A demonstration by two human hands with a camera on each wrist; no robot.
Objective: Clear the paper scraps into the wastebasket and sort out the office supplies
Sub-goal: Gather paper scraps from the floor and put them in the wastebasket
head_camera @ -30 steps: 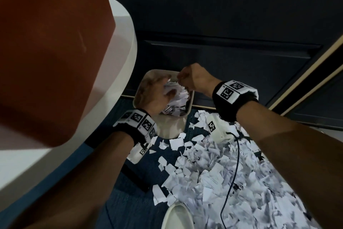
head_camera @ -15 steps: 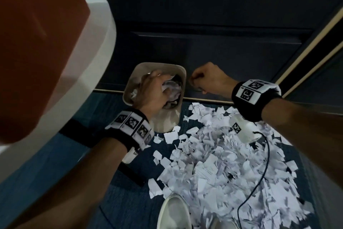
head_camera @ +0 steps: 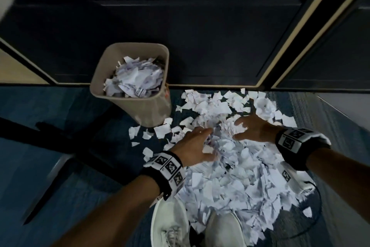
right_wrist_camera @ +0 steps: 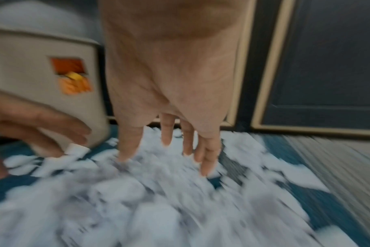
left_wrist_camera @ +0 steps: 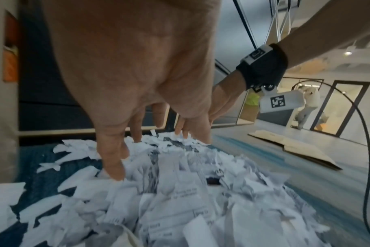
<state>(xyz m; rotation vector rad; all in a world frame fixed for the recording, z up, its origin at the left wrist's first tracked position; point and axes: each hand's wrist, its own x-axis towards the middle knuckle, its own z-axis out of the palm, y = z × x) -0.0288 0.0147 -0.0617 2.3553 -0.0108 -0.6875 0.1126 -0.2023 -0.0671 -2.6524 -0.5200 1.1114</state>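
A big heap of torn white paper scraps [head_camera: 230, 168] covers the blue carpet in front of me. A beige wastebasket [head_camera: 148, 110] stands at its far left edge, with paper scraps [head_camera: 136, 80] heaped inside. My left hand [head_camera: 197, 144] reaches into the heap with fingers spread, the fingertips [left_wrist_camera: 116, 170] touching the scraps. My right hand [head_camera: 252, 130] comes down opposite it, fingers [right_wrist_camera: 205, 157] straight and spread over the paper scraps [right_wrist_camera: 158, 200]. Neither hand holds anything.
My white shoes [head_camera: 170, 224] stand at the near edge of the heap. A dark panelled wall [head_camera: 200, 36] runs behind the wastebasket. A black table leg [head_camera: 60, 138] crosses the carpet at left. A thin black cable [head_camera: 312, 224] loops at right. Flat cardboard [left_wrist_camera: 289, 147] lies further off.
Both hands have left the wastebasket, where they dropped scraps, and have come down to the heap on the floor with fingers now spread. My view has tilted down.
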